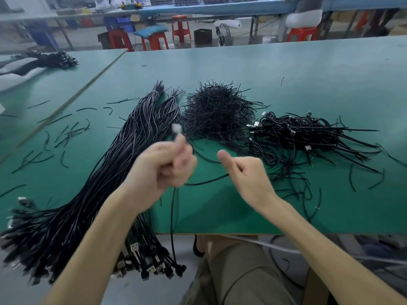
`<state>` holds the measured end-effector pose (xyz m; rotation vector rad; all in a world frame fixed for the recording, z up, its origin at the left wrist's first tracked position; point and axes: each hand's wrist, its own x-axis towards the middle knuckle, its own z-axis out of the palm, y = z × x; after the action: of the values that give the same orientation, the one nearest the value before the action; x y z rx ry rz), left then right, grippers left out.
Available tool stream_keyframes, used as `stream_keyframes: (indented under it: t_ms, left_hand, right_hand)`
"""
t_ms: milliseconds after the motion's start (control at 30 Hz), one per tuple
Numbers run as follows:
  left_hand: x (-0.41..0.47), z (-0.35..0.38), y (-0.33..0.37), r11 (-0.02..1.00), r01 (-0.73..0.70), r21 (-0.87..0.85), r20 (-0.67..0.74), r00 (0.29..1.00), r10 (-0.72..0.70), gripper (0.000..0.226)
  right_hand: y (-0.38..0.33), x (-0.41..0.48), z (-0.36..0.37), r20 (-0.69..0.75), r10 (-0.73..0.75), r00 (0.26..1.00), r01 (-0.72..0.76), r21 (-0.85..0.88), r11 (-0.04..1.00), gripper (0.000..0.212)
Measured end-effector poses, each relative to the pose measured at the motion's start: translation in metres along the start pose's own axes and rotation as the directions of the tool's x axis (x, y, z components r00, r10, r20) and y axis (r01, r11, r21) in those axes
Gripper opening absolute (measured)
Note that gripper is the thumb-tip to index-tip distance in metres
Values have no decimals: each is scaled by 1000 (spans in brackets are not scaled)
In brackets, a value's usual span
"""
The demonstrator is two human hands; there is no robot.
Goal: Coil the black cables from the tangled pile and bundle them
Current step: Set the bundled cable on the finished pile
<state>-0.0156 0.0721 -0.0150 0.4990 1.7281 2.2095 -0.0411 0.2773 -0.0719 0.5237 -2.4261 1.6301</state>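
Observation:
My left hand (164,166) grips one black cable (172,216) near its silver plug, which sticks up above the fingers; the hand is blurred. From it the cable hangs down over the table's front edge and another stretch runs right to my right hand (244,172), which pinches it with curled fingers, thumb up. A long sheaf of straight black cables (105,172) lies diagonally on the left, its plug ends hanging off the table. A heap of black twist ties (217,113) sits behind my hands. Coiled, tied cables (301,133) are piled to the right.
The green table (286,71) carries loose tie scraps on the left and right. More cable bundles (50,59) lie at the far left. Red stools (154,40) and a blue bench stand beyond. My knee is below the front edge.

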Motion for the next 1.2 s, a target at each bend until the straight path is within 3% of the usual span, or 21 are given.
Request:
stream_keyframes:
  t_ms: [67,133,167,233,333,400,500,567,600,667,700,733,800,900,1000,1067,1200]
  left_hand:
    - [-3,1,-10,858,70,508,54,992,-113,48]
    - [0,11,-23,749,107,654,-32,993,-114,49]
    - [2,16,-28,779,123,615,-114,991,-67,47]
    - [8,21,-36,938,116,326,-256,966,-31,47]
    - [15,32,-35,999,15,-34,-286,958,-24,56]
    - [17,35,-30,974,-84,-208,-310,951,16,54]
    - [13,29,-6,783,-151,-604,-253,967,-9,42]
    - [6,22,5,751,-101,-653,-156,988,-4,44]
    - [1,18,7,839,-67,-540,-113,994,7,45]
    - [-6,13,4,1000,0,-6,-54,999,-1,46]
    - [-7,12,-2,958,33,284,-36,999,-24,46]
    - [-7,14,-9,897,62,437,-24,998,-57,46]
    - [-5,24,-20,866,30,499,-88,996,16,48]
    - [0,32,-35,901,-62,430,-257,948,187,50]
    - [6,36,-45,964,-68,255,-287,947,143,43]
    - [7,38,-48,994,-103,23,-345,933,105,49]
    - [13,41,-42,917,-241,-318,-430,899,87,40]
  right_hand:
    - [-4,12,-5,-125,11,992,-10,8,1000,65]
    - [-16,17,1,-184,-36,982,36,-5,999,64]
    - [-22,17,7,-181,-83,980,82,-11,997,64]
    - [-32,10,19,-161,-152,975,154,1,988,63]
    - [-37,-3,27,-133,-270,954,248,-159,956,58]
    - [-36,-10,31,-66,-385,921,345,-323,881,50]
    - [-24,-13,32,-28,-333,942,314,-271,910,58]
    - [-15,-6,25,-71,-266,961,244,-233,942,62]
    - [-12,-2,20,-94,-242,966,215,-233,948,63]
    - [-15,11,9,-149,-239,959,194,-269,943,64]
    - [-19,18,5,-180,-268,947,205,-303,931,64]
    - [-24,22,3,-203,-307,930,227,-340,912,63]
    - [-35,24,6,-195,-398,897,298,-398,867,59]
    - [-39,11,21,-165,-432,887,344,-389,855,56]
    - [-32,-1,28,-201,-345,917,274,-312,910,55]
    - [-30,-8,33,-183,-296,938,239,-279,930,55]
    - [-25,-18,42,-80,-188,979,174,-159,972,53]
